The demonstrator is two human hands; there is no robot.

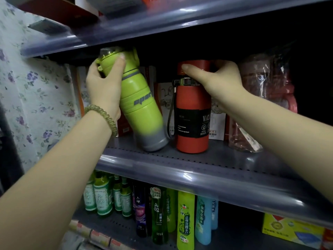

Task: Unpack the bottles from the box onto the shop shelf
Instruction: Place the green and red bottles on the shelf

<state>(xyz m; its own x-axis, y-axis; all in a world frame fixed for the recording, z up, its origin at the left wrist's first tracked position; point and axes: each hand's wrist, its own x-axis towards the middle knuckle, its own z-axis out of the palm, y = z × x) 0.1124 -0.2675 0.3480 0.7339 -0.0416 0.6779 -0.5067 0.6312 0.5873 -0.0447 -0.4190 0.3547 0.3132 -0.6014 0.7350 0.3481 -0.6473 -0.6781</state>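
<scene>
Partly blurred green bottle (pixel 140 103) tilted in left hand (pixel 102 87).

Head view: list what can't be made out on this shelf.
- Lime-green sports bottle: base motion-blurred; whether it rests on the grey metal shelf is unclear.
- Red vacuum flask: label text too small; right hand covers its cap.
- Source box: out of frame.
- Left hand: hides the green lid's back.
</scene>
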